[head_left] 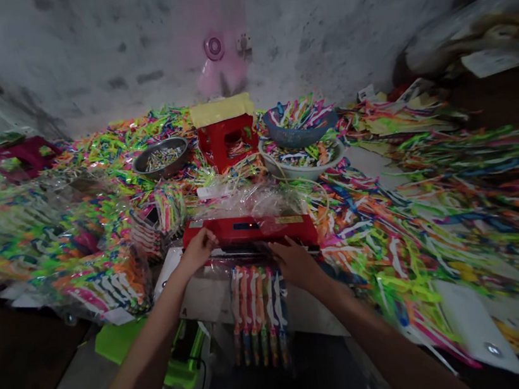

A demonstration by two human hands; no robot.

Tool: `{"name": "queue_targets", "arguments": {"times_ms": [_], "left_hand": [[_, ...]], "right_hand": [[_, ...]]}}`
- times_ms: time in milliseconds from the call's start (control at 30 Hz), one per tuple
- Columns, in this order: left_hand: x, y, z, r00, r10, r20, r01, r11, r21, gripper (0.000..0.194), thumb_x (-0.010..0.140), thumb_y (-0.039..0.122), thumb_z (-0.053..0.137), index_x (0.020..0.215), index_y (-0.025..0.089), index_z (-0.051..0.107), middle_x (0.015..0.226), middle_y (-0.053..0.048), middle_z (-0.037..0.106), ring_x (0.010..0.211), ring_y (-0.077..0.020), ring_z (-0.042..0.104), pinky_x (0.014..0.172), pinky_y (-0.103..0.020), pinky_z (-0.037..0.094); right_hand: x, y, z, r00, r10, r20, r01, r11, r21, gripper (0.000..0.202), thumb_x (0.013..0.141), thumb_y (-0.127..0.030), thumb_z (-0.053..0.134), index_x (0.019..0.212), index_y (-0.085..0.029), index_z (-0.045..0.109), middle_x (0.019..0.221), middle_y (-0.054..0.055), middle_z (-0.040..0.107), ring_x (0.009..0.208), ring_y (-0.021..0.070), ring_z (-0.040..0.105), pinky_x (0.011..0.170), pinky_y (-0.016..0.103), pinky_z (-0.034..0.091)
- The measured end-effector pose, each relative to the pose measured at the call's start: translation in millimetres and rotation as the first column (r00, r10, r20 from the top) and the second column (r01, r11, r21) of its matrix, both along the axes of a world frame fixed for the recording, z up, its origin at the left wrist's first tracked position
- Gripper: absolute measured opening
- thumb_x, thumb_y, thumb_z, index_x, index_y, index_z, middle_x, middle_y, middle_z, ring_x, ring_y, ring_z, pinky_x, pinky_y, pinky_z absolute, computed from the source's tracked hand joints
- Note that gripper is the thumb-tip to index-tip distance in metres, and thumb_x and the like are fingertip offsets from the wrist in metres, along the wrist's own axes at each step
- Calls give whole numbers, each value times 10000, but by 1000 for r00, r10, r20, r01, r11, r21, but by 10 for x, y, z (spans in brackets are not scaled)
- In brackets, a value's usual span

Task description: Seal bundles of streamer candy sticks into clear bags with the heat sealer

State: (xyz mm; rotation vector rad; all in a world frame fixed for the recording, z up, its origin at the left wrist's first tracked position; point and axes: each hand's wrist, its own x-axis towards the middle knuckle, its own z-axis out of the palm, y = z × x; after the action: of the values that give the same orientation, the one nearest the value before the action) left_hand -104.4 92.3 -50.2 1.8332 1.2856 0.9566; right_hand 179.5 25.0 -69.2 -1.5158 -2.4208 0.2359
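A clear plastic bag (256, 297) hangs over the table's front edge, holding a row of several colourful toy-like sticks with white and orange strips. Its upper end lies against the front of a red heat sealer (249, 228), which has a small lit display. My left hand (199, 251) is at the sealer's left front, fingers closed in a pinch; what they hold is too dim to make out. On the right, my right hand (294, 265) grips the bag's upper right part, fingers pointing at the sealer's front bar.
Behind the sealer are a red stool (227, 138), a metal bowl (161, 158) and a blue basin (301, 126) atop a white one (303, 160). Filled bags (104, 285) pile up at left; loose colourful strips (383, 229) spread right. A pink fan (215, 48) spins at the wall.
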Motion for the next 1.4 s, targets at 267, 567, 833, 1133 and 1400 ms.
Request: {"name": "queue_targets", "arguments": {"times_ms": [267, 567, 833, 1133, 1400], "left_hand": [[47, 1, 23, 994, -99, -35, 97, 993, -61, 124, 775, 303, 542, 708, 211, 492, 693, -24, 651, 666, -175, 625, 653, -307, 485], [115, 229, 0, 988, 36, 149, -23, 996, -91, 113, 734, 244, 549, 679, 212, 457, 632, 12, 632, 589, -137, 590, 633, -278, 472], [234, 199, 17, 988, 33, 153, -26, 998, -52, 127, 782, 194, 533, 684, 208, 455, 631, 19, 595, 604, -133, 567, 630, -266, 448], [596, 757, 573, 959, 3, 285, 74, 962, -261, 125, 789, 121, 611, 730, 177, 516, 591, 22, 563, 529, -132, 558, 615, -283, 473], [758, 1483, 712, 839, 312, 446, -171, 929, -328, 115, 811, 80, 462, 751, 166, 508, 579, 12, 516, 547, -115, 558, 648, -257, 498]], "right_hand": [[-41, -48, -83, 1000, 20, 17, -19, 998, -58, 502, 832, -41, 437, 1304, -149, 571, 1298, 140, 619, 1199, 234, 587, 1120, 463, 338], [-60, 1, 117, 998, -28, 48, 32, 996, -85, 389, 857, -88, 461, 1202, -135, 635, 1165, 127, 699, 1083, 230, 647, 1143, 434, 293], [-84, -25, 56, 997, -58, 53, 62, 994, -85, 395, 834, -83, 494, 1180, -206, 641, 1183, 80, 696, 1053, 229, 656, 1077, 405, 376], [-28, 35, 219, 998, -57, 12, 58, 991, -120, 367, 801, -100, 505, 1117, -198, 663, 961, 77, 742, 926, 231, 673, 1012, 373, 398], [187, 1150, 844, 849, -367, -381, 357, 929, -99, 323, 888, -264, 464, 1130, -112, 615, 1102, 127, 692, 966, 224, 631, 848, 329, 473]]}}
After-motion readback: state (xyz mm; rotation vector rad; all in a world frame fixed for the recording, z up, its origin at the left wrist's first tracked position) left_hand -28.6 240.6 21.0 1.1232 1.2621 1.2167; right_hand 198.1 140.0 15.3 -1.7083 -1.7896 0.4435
